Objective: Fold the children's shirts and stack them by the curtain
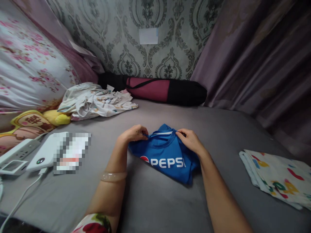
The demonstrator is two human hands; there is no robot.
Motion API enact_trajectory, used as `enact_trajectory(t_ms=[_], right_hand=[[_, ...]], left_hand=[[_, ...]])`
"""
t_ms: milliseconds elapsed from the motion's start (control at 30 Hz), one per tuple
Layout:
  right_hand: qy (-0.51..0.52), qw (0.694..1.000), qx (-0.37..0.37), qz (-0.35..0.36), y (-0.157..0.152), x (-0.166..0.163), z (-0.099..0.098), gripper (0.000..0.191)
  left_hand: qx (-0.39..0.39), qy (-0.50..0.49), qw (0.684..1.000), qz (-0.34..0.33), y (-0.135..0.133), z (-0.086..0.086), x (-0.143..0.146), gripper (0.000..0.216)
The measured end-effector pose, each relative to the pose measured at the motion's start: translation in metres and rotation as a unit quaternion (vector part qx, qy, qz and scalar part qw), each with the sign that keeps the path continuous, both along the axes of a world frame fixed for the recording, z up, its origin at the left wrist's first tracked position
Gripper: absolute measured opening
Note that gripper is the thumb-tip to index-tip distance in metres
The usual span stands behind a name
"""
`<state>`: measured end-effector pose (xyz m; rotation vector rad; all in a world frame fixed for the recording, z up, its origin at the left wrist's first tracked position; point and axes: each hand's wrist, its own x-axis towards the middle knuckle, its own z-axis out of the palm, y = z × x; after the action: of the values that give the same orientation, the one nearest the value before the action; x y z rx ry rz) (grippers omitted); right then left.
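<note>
A blue T-shirt [162, 152] with white PEPSI lettering lies bunched on the grey bed sheet [155, 207], its round neckline at the far side. My left hand [136, 133] pinches the shirt to the left of the collar. On the other side of the neckline, my right hand [190, 139] grips the cloth between thumb and fingers. Parts of the shirt fold under themselves, so its sleeves are hard to make out.
At the right lies a folded printed cloth [279, 178]. A crumpled patterned cloth [97, 100] sits at the back left, beside a black and maroon long bag [150, 89] along the wall. A white power bank [48, 152], power strip [20, 152] and yellow plush [36, 121] are at left.
</note>
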<state>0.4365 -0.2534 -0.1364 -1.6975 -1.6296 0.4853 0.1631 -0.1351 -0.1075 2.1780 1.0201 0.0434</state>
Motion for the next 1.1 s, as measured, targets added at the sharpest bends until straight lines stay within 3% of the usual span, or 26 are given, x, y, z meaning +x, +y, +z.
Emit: enact_trajectory(t_ms=[200,400,633,800,1000,1100], right_hand=[[0.011,1.0,-0.003,0.007,-0.001,-0.002,0.004,0.025],[0.022,1.0,0.007,0.019,-0.002,0.001,0.007,0.027],[0.025,0.999,0.027,0.038,-0.011,0.005,0.023,0.029],[0.013,0.998,0.06,0.025,-0.02,0.005,0.044,0.031],[-0.058,0.988,0.142,-0.016,-0.032,0.0,0.089,0.032],[-0.118,0.975,0.183,-0.051,-0.042,-0.001,0.112,0.031]], left_hand=[[-0.031,-0.05,0.998,0.004,0.001,0.005,-0.007,0.038],[-0.059,-0.13,0.988,0.064,-0.007,0.023,-0.017,0.042],[-0.066,-0.228,0.966,0.101,-0.012,0.028,-0.017,0.046],[-0.004,-0.273,0.959,0.074,-0.022,0.039,-0.02,0.045],[0.142,-0.321,0.93,0.108,-0.038,0.048,-0.014,0.035],[0.203,-0.32,0.919,0.106,-0.043,0.063,-0.013,0.034]])
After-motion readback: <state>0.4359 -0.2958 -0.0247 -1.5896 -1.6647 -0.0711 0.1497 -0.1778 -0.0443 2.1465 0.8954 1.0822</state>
